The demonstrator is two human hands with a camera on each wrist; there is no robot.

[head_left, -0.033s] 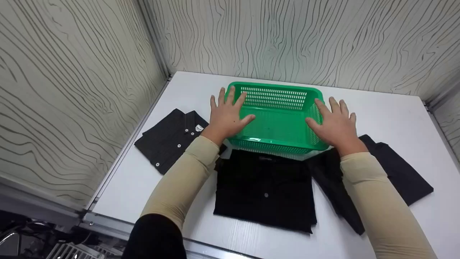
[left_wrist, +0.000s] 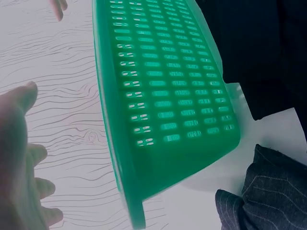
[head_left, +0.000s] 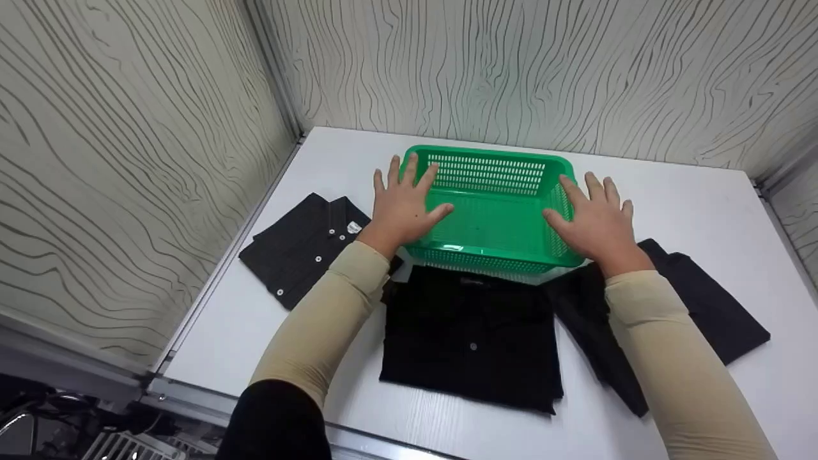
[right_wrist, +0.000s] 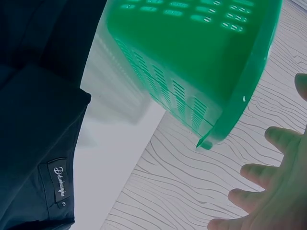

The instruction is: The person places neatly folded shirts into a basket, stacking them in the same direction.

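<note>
L hand [head_left: 404,207] is spread wide, fingers & thumb apart, nothing in its grip; it's held over the L end of the green basket [head_left: 492,220], & the L wrist view shows a gap btwn fingertips and rim. R hand [head_left: 597,220] same pose over the basket's R end: fingers fanned, thumb out, holding nothing, apart from the rim in the R wrist view. Basket sits upright nr the tabletop's [head_left: 696,198] back edge, approx mid-length, bare inside. Betw. it and the front edge lies a folded black shirt [head_left: 473,358], 1 button showing. Toward the L edge: dark striped shirt [head_left: 297,255] w/ white buttons & a pale collar tag, partly under the L forearm. Toward the R edge, dark cloth [head_left: 709,306] shows both sides of the R forearm; can't tell if it's 1 pc. or 2. Both forearms in beige sleeves [head_left: 326,319]; wood-grain-patterned panels [head_left: 511,70] stand behind the back edge.
</note>
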